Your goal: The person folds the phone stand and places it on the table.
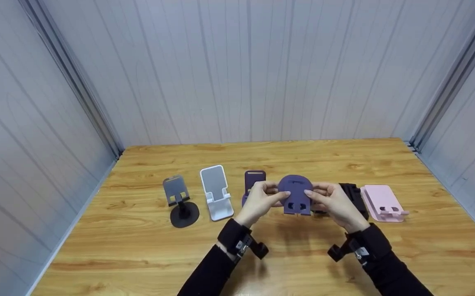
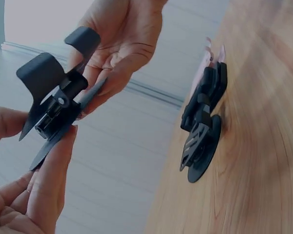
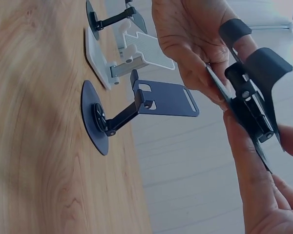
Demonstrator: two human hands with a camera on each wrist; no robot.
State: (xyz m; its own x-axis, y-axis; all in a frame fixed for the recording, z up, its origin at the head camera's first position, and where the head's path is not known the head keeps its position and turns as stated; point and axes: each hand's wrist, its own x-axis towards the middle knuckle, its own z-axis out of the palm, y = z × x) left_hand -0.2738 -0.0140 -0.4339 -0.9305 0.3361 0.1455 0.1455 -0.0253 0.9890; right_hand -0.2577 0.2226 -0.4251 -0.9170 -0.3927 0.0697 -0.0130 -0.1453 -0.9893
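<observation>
My left hand and right hand pinch a folded purple phone stand from both sides, thumbs on its near face. It is held above the table, its round edge up and its two hooked lips down. In the left wrist view the folded phone stand appears edge-on, hinge and lips between the hands. A second purple phone stand stands behind my left hand, which partly hides it; the right wrist view shows this unfolded stand upright on a round base. Behind my right hand is a black phone stand, partly covered.
To the left on the wooden table stand a grey phone stand with a round black base and a white phone stand. A folded pink phone stand lies at the right. Pale panel walls enclose the table's back and sides.
</observation>
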